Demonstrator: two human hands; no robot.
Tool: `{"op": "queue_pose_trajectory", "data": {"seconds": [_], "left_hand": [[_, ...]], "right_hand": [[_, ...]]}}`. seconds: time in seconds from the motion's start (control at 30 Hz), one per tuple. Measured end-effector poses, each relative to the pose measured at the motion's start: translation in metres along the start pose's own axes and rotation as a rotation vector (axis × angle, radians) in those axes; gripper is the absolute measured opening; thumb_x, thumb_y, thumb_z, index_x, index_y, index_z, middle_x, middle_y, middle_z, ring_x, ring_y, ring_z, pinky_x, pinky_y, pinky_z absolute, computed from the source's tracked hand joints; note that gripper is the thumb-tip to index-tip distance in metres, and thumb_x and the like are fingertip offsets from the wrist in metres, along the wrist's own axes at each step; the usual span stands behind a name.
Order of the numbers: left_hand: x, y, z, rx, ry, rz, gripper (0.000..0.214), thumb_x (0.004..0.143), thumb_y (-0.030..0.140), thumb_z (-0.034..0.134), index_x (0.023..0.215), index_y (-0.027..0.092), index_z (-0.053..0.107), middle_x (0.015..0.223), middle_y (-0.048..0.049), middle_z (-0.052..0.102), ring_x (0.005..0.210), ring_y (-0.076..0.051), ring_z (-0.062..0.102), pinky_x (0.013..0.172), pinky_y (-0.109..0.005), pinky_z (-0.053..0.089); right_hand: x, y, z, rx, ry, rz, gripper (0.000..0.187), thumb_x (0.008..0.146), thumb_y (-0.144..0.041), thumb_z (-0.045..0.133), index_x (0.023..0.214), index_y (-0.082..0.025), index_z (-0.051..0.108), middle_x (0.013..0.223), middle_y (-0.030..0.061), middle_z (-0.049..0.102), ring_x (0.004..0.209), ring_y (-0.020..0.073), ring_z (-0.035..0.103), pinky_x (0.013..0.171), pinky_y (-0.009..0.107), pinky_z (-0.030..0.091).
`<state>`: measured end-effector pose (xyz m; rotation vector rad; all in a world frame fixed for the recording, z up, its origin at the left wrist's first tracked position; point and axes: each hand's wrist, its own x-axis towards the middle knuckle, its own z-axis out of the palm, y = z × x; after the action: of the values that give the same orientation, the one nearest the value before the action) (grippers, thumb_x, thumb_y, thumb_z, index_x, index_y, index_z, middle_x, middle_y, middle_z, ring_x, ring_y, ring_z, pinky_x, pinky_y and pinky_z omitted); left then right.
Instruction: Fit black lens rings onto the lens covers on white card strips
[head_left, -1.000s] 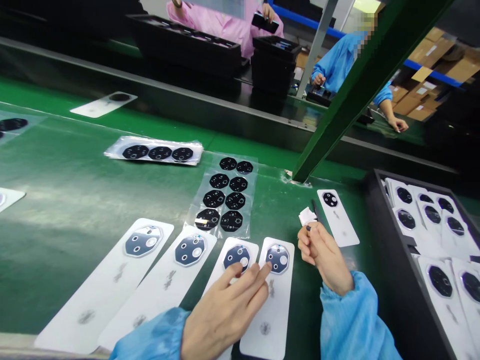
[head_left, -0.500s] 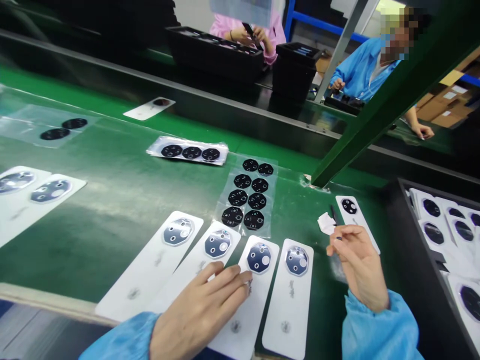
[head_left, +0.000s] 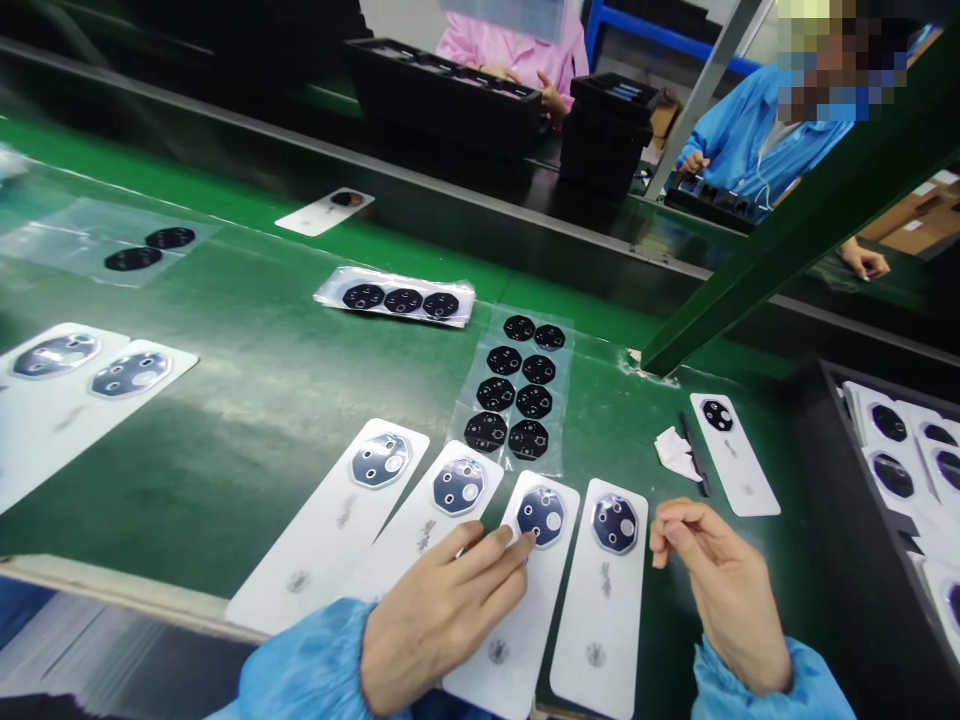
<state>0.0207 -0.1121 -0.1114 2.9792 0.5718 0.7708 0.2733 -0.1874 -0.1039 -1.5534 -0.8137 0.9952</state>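
Observation:
My left hand [head_left: 454, 610] lies with fingers stretched over a white phone back cover [head_left: 517, 640], fingertips at the lower edge of its dark octagonal camera piece [head_left: 541, 512]. Its palm and sleeve partly hide a neighbouring white cover [head_left: 397, 560]. To the right lies another white cover [head_left: 598, 620] with a similar camera piece. Beside it, my right hand [head_left: 720, 590] is raised, thumb and index finger pinched together; whether anything sits between them I cannot make out. Behind the covers, a clear sheet [head_left: 517, 385] carries several black octagonal pieces.
A dark stick-like tool [head_left: 696, 458] and a crumpled white scrap [head_left: 677, 452] lie beside a single cover [head_left: 742, 470]. A black tray [head_left: 847, 480] of covers stands right. Further back are a stack of sheets [head_left: 394, 297], a green post [head_left: 750, 240] and two people across the bench.
My right hand has come nearer, away from the dark tool and scrap, its fingers still pinched. My left fingertips have moved slightly up onto the camera piece's edge. The view has shifted slightly.

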Motion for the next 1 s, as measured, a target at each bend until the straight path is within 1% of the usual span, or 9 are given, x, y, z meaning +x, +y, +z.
{"op": "queue_pose_trajectory", "data": {"seconds": [0.1,0.17,0.3,0.43,0.5,0.57,0.67,0.83,1.0], "left_hand": [[-0.002,0.0,0.002,0.006,-0.015,0.007,0.034,0.093,0.003,0.03,0.082,0.011,0.061,0.108,-0.0094,0.066,0.099,-0.02,0.053,0.083,-0.035,0.038],[-0.001,0.0,0.002,0.021,-0.014,0.013,0.035,0.093,0.002,0.029,0.082,0.011,0.061,0.107,-0.0097,0.066,0.099,-0.02,0.053,0.083,-0.035,0.038],[0.001,0.001,0.0,0.067,-0.024,0.043,0.039,0.092,0.001,0.025,0.081,0.011,0.061,0.105,-0.0095,0.066,0.098,-0.019,0.053,0.082,-0.033,0.038],[0.001,0.004,0.0,0.133,-0.063,0.068,0.038,0.09,-0.001,0.026,0.084,0.012,0.06,0.106,-0.0101,0.065,0.098,-0.019,0.053,0.082,-0.034,0.037],[0.0,0.005,0.0,0.153,-0.087,0.073,0.036,0.09,-0.001,0.027,0.086,0.012,0.06,0.107,-0.0103,0.065,0.099,-0.019,0.053,0.083,-0.034,0.037],[0.0,0.006,0.001,0.159,-0.091,0.082,0.037,0.089,-0.001,0.026,0.087,0.012,0.061,0.106,-0.01,0.065,0.098,-0.018,0.053,0.083,-0.033,0.038],[0.001,0.007,0.001,0.157,-0.069,0.083,0.041,0.09,-0.001,0.022,0.088,0.011,0.062,0.104,-0.0092,0.066,0.096,-0.018,0.054,0.083,-0.032,0.037],[0.002,0.008,0.003,0.16,-0.055,0.079,0.043,0.091,0.0,0.021,0.087,0.01,0.063,0.102,-0.01,0.066,0.095,-0.018,0.053,0.084,-0.032,0.036],[0.001,0.007,0.003,0.156,-0.034,0.084,0.042,0.09,0.0,0.022,0.087,0.009,0.063,0.101,-0.0108,0.066,0.095,-0.018,0.053,0.081,-0.031,0.036]], "right_hand": [[-0.002,0.002,0.004,0.057,0.055,0.054,0.022,0.077,-0.034,0.068,0.091,-0.019,0.062,0.063,0.0003,0.058,0.053,0.0129,0.053,0.047,0.026,0.047],[-0.003,0.005,0.005,0.076,0.096,0.054,0.02,0.076,-0.035,0.069,0.087,-0.02,0.061,0.057,-0.0018,0.056,0.049,0.0114,0.051,0.041,0.022,0.043],[-0.005,0.009,0.005,0.008,0.13,0.017,0.018,0.075,-0.036,0.07,0.077,-0.02,0.062,0.057,-0.0018,0.056,0.052,0.0106,0.052,0.046,0.021,0.045],[-0.007,0.001,0.012,-0.112,0.057,0.091,0.021,0.073,-0.037,0.071,0.084,-0.02,0.064,0.07,0.0023,0.064,0.067,0.016,0.061,0.064,0.027,0.052],[-0.008,-0.005,0.019,-0.137,-0.01,0.096,0.022,0.075,-0.038,0.069,0.086,-0.02,0.063,0.078,0.0039,0.065,0.073,0.0181,0.063,0.067,0.029,0.053],[-0.009,-0.009,0.029,-0.145,-0.093,0.035,0.017,0.078,-0.035,0.064,0.083,-0.02,0.061,0.084,0.004,0.062,0.074,0.0175,0.062,0.067,0.029,0.053],[-0.007,-0.009,0.043,-0.201,-0.19,-0.06,0.009,0.081,-0.028,0.06,0.082,-0.02,0.058,0.081,0.0018,0.057,0.072,0.0147,0.059,0.066,0.027,0.051],[0.0,-0.006,0.06,-0.288,-0.297,-0.077,0.006,0.084,-0.026,0.056,0.086,-0.02,0.058,0.086,0.0024,0.058,0.076,0.0141,0.058,0.066,0.025,0.049],[0.004,-0.007,0.072,-0.483,-0.286,-0.284,0.013,0.087,-0.017,0.05,0.083,-0.021,0.062,0.09,0.0032,0.051,0.08,0.0154,0.053,0.068,0.028,0.046]]}}
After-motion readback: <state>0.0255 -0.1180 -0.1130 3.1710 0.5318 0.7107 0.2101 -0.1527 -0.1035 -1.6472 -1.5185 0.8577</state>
